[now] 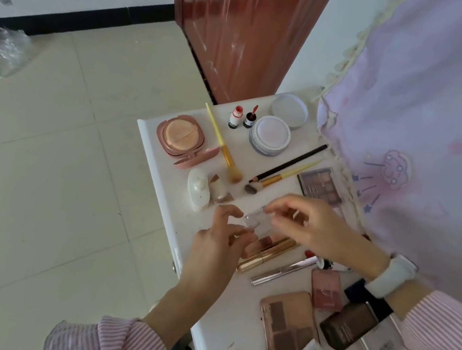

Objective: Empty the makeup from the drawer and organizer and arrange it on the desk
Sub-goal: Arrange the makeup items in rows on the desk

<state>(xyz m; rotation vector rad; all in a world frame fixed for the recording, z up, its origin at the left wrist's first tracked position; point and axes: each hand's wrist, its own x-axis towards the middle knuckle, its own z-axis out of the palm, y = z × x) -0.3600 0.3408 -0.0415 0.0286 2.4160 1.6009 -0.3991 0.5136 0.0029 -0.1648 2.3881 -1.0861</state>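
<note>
Makeup: we see it spread across the white desk [174, 217], with a small clear item [253, 220] held at the centre of the frame, just above the gold tubes [264, 251].

Landmark: we place everything from those gold tubes, which lie slantwise on the desk.

Clear item: blurred and see-through, so we cannot say what kind of container it is; it sits between both hands, directly over the far end of the tubes.

Left hand [217, 251]: fingers curled and spread, tips at the item's near-left side; whether it truly grips or only steadies, we cannot tell.

Right hand [307, 223]: reaching in from beyond the tubes, thumb and forefinger pinching the item's upper end.

Key relation: we judge the item's long axis to run roughly from one hand toward the other, leaning up to the right; both hands are equally near, so either could carry it off.

Beyond the tubes: yellow-handled brush [222, 144], black pencil [289, 163], pink cushion compact [181, 136], white powder jar [269, 135].

Nearer than the tubes: rose-gold palette [284, 325], silver wand tube [281, 270].

Next move: we expect a free spot beside the tubes to be chosen for setting it down.
</note>
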